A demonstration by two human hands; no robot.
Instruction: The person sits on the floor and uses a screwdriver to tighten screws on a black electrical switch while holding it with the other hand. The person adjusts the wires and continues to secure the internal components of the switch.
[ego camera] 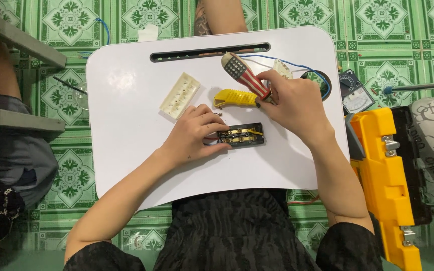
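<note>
A small black socket base (242, 135) with brass strips and a yellow wire lies on the white lap table (126, 130). My left hand (194, 135) presses its fingers on the base's left end. My right hand (295, 103) grips a screwdriver (243, 74) with a red, white and blue striped handle, lifted above the table and pointing away from me. A yellow tool (234, 98) lies just under that screwdriver. The cream socket cover (180, 95) rests face up to the left.
A blue and white wire (297, 65) runs to a white part (282, 68) by the table's round hole. A meter (356, 93) and a yellow toolbox (385, 170) sit on the green tiled floor to the right. Another person sits at far left.
</note>
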